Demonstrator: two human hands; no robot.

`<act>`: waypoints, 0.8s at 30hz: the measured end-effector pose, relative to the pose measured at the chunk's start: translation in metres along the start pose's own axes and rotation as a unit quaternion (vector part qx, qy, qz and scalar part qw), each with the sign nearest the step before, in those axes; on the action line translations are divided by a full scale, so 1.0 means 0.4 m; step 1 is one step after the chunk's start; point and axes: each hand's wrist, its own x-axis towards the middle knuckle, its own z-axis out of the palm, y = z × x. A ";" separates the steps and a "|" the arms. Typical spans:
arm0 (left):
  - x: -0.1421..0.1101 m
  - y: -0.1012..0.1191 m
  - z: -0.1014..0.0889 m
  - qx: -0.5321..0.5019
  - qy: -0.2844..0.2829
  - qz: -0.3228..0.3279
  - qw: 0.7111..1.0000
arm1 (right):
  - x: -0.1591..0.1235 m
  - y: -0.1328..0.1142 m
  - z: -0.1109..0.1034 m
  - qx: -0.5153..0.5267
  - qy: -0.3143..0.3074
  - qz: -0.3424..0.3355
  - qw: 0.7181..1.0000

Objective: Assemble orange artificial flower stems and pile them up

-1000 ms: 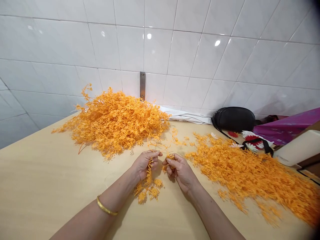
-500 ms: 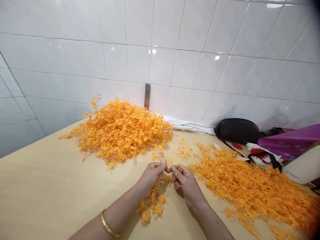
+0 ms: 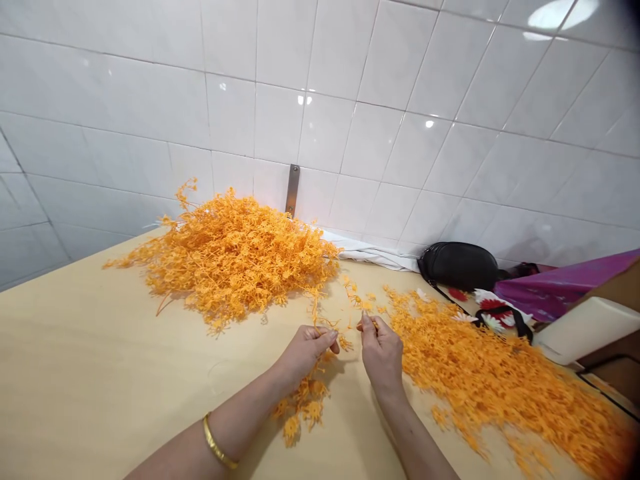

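My left hand [image 3: 306, 352] is closed in a pinch on an orange artificial flower sprig [image 3: 300, 410]. Thin stems stick out above its fingertips, and blossoms hang below the palm. To the right, my right hand [image 3: 383, 353] is raised slightly off the table with thumb and forefinger pressed together. A bit of orange shows at those fingertips, mostly hidden by the fingers. The two hands are apart. Behind the left hand rises a large heap of orange artificial flower sprigs [image 3: 240, 257]. Beside the right hand spreads a flatter pile of loose orange flower pieces [image 3: 490, 373].
Everything lies on a pale wooden table [image 3: 125, 373] against a white tiled wall [image 3: 280, 127]. At the back right are a black bag [image 3: 459, 265], red and white artificial flowers [image 3: 495, 310], a purple sheet [image 3: 565, 283] and a cream-coloured container [image 3: 593, 330]. A metal bracket [image 3: 293, 191] is fixed to the wall.
My right hand has drawn away from the left, to the right and slightly up. The left hand stays on the sprig. The whole view has shifted a little.
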 end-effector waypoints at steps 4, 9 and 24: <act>0.003 -0.006 -0.011 -0.021 0.019 -0.003 1.000 | 0.040 0.041 -0.048 0.047 0.068 0.062 0.995; 0.002 -0.011 -0.027 -0.040 0.028 0.013 0.999 | 0.087 0.095 -0.133 0.214 0.172 0.164 0.948; 0.003 0.008 -0.036 -0.054 0.016 -0.022 0.998 | 0.066 0.085 -0.117 0.195 -0.062 0.118 0.972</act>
